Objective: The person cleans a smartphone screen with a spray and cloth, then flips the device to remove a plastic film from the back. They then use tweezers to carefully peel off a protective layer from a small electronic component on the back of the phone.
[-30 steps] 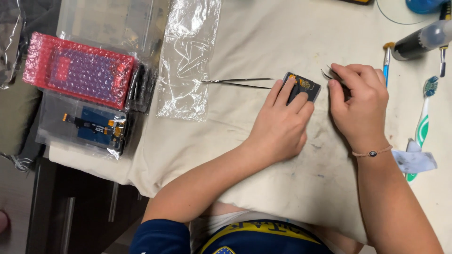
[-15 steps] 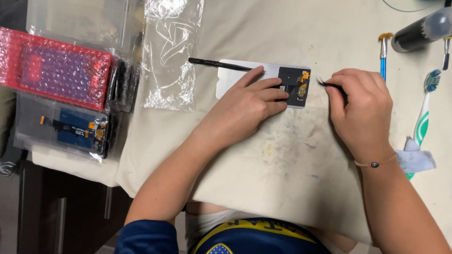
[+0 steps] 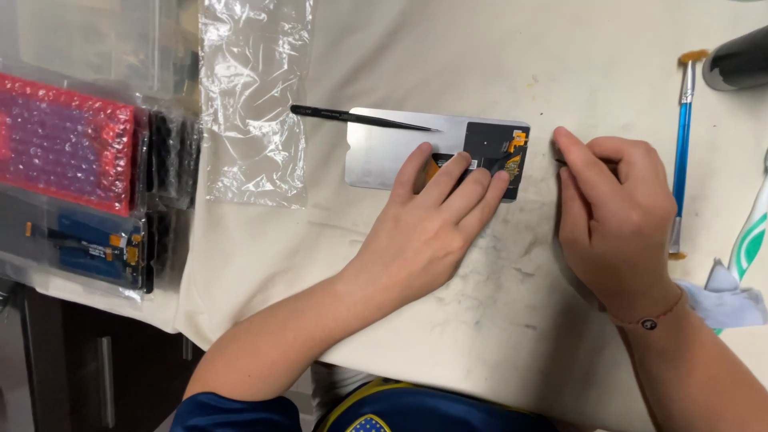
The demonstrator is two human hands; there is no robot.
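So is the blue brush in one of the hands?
No, the blue brush lies on the cloth to the right of the right hand, and the left hand rests on the phone screen panel.

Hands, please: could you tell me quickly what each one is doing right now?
Left hand: open, fingers flat on the phone screen.
Right hand: closed; holding what cannot be told.

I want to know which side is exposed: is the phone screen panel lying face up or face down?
Face down. The screen panel shows its plain silver back, with a black patch and orange flex cables under the left hand fingers.
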